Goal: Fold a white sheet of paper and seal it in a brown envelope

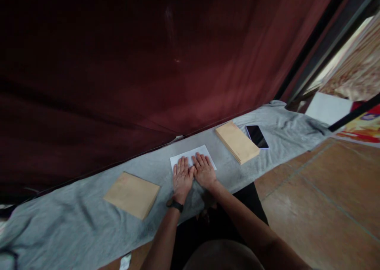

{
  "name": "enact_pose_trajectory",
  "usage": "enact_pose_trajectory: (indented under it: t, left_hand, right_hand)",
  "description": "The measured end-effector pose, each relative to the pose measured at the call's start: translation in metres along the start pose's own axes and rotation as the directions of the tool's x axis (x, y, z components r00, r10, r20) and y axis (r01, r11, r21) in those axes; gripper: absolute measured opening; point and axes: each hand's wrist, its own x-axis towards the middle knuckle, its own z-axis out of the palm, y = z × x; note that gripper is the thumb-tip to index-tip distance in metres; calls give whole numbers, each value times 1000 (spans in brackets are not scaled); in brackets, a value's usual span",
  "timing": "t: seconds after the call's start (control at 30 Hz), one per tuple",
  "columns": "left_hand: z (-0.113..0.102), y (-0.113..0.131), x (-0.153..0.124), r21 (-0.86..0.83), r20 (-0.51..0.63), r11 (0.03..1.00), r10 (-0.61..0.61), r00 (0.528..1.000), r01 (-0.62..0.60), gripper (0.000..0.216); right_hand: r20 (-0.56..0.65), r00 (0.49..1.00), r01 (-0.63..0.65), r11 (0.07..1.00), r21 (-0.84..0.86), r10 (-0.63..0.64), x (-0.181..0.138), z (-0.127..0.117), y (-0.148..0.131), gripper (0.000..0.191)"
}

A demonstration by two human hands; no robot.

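A white sheet of paper point(198, 153) lies on the grey cloth point(74, 218) in front of me. My left hand point(182, 177) and my right hand point(204, 169) rest flat on its near part, side by side, fingers stretched out and thumbs touching. A black watch sits on my left wrist. A single brown envelope point(132, 194) lies to the left of my hands. To the right lies a stack of brown envelopes point(236, 141).
A dark phone point(257, 136) lies face up just right of the envelope stack. A dark red curtain point(133, 64) hangs behind the cloth-covered surface. Tiled floor point(320, 195) spreads to the right, with a white sheet and printed material at the far right.
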Motion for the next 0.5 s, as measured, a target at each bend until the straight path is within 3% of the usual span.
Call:
enact_pose_trajectory:
  t: [0.3,0.43,0.5]
  left_hand:
    - [6,-5,-6,85,-80,996,-27,996,34,64]
    - [6,-5,-5,91,-78,995,-31,996,38,62]
    - [5,-5,-5,101,-55,994,-32,998,38,59]
  right_hand:
    - [-94,983,-157,988,-16,154,2,-15,61,53]
    - [-148,972,-181,983,19,182,8,-15,43,54]
    - [-141,989,-31,997,68,40,15,-9,21,54]
